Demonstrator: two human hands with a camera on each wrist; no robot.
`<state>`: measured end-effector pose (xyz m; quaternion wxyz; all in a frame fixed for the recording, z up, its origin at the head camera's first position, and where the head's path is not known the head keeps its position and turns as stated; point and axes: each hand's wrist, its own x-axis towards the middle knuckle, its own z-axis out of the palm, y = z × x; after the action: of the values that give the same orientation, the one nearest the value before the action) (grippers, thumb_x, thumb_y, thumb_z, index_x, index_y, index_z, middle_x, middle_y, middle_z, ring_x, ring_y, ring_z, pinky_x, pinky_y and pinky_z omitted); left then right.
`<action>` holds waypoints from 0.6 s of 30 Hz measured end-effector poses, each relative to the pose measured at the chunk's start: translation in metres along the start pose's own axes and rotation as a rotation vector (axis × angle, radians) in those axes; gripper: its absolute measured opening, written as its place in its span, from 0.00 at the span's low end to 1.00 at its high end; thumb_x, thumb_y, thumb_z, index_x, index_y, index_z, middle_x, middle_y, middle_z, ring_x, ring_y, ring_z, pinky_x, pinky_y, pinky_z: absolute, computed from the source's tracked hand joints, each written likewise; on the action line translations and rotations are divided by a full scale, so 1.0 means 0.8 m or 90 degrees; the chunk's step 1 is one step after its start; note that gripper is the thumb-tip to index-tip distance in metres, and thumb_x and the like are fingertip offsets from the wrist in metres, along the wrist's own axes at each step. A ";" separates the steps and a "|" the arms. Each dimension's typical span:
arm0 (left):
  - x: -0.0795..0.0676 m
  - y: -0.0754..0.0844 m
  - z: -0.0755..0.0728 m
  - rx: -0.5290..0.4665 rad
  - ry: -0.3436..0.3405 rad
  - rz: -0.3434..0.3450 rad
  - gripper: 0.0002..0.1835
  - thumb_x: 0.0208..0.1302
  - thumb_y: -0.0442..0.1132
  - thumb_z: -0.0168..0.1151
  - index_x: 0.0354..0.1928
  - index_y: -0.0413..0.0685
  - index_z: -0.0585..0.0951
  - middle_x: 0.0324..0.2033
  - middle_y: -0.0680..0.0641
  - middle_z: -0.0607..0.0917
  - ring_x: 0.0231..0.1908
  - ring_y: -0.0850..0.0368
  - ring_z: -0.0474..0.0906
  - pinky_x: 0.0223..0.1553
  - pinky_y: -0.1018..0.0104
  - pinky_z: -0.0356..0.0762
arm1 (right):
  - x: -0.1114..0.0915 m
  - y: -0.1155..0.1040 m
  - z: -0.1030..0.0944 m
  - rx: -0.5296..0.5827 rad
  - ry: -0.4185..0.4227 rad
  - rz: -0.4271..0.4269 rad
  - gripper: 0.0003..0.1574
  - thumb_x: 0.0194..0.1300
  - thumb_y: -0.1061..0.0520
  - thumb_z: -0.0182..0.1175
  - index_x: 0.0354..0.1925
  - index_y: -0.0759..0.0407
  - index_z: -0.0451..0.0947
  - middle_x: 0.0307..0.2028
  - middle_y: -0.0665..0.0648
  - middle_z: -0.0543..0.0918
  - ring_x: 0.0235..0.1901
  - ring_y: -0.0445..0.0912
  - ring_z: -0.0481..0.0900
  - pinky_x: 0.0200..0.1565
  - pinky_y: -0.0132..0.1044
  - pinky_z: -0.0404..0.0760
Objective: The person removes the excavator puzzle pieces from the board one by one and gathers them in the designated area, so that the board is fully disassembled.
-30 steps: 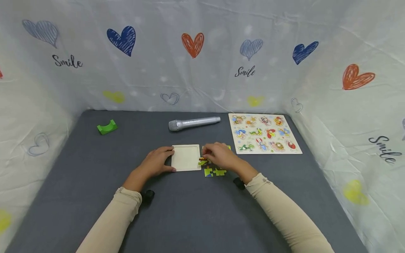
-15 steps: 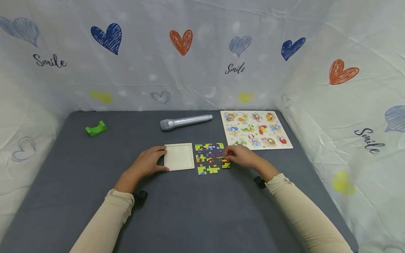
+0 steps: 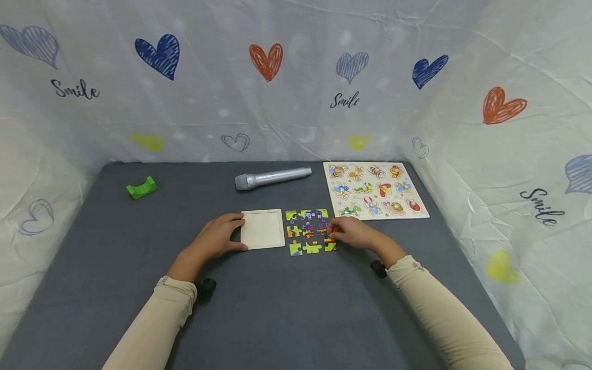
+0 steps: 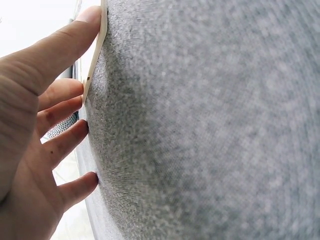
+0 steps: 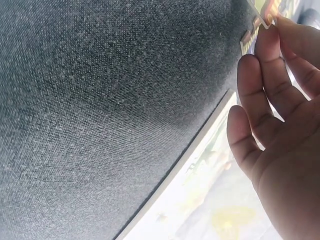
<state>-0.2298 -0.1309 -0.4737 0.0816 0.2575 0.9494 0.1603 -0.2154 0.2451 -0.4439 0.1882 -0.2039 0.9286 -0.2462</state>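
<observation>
In the head view a shallow square wooden puzzle tray (image 3: 262, 229) lies bare on the dark table. My left hand (image 3: 216, 239) holds its left side, thumb by the near corner and fingers by the far one; the left wrist view shows the thumb on the tray's thin edge. Just right of the tray, several green and purple jigsaw pieces (image 3: 307, 229) are laid in loose rows with gaps. Over their right column, my right hand (image 3: 353, 232) pinches a puzzle piece (image 5: 271, 10) between thumb and forefinger, its other fingers loosely bent. The fingertips partly cover this piece.
A silver microphone (image 3: 273, 178) lies behind the tray. At the back right is a wooden board with insect pictures (image 3: 376, 191), close to my right hand. A green curved block (image 3: 142, 188) sits at the far left. A white printed cloth (image 3: 296, 113) stands behind the table.
My right hand has moved from the left part of the pieces to their right column, uncovering the others. My left hand stays on the tray. The head view has shifted slightly.
</observation>
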 end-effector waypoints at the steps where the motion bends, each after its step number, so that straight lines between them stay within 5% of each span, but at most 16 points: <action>1: 0.000 0.000 0.000 0.001 0.000 0.000 0.41 0.55 0.54 0.71 0.67 0.39 0.71 0.70 0.40 0.65 0.69 0.40 0.60 0.65 0.35 0.58 | 0.000 0.000 0.000 0.000 0.000 0.000 0.04 0.71 0.60 0.56 0.39 0.58 0.78 0.33 0.52 0.83 0.29 0.40 0.74 0.34 0.36 0.73; 18: 0.000 -0.002 0.002 0.011 -0.007 0.001 0.42 0.55 0.55 0.71 0.67 0.39 0.71 0.70 0.40 0.65 0.69 0.40 0.60 0.65 0.36 0.58 | 0.001 0.008 0.006 -0.024 0.000 0.001 0.04 0.71 0.57 0.57 0.38 0.54 0.78 0.31 0.48 0.82 0.27 0.39 0.73 0.33 0.35 0.71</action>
<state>-0.2304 -0.1315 -0.4758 0.0843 0.2598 0.9501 0.1506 -0.2158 0.2475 -0.4514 0.1844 -0.2064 0.9334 -0.2282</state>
